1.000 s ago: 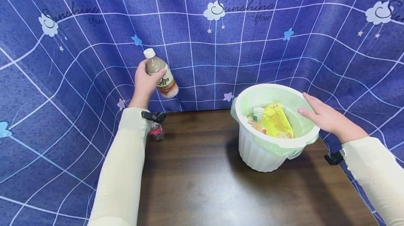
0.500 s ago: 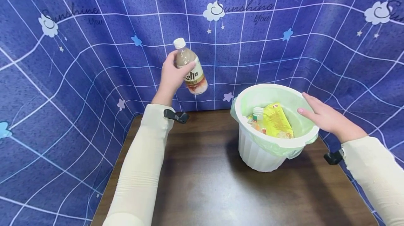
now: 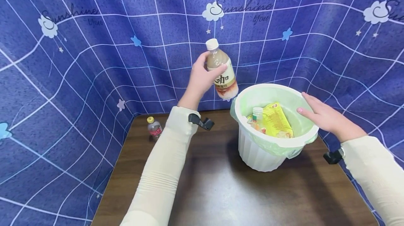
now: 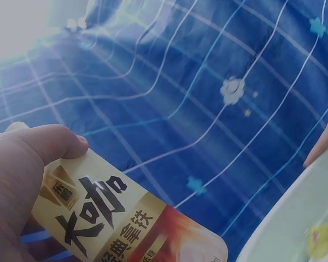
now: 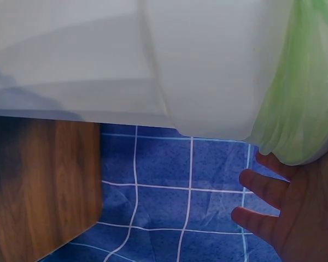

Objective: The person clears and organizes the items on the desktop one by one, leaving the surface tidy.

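My left hand grips a plastic bottle with a white cap and a cream, brown and red label. It holds the bottle tilted in the air, left of and above the bin. Close up in the left wrist view, the label carries large dark characters. My right hand rests at the right rim of a white bin lined with a pale green bag. Its thumb reaches over the opening, while in the right wrist view several straight, spread fingers show outside, beside the green bag.
Inside the bin lie a yellow packet and a small clear bottle with a white cap. A small yellow-capped bottle stands at the far left of the brown table. A blue grid-patterned curtain hangs behind.
My left hand has carried the bottle rightward, toward the bin, uncovering the small yellow-capped bottle behind the arm. My right hand and the bin have stayed put.
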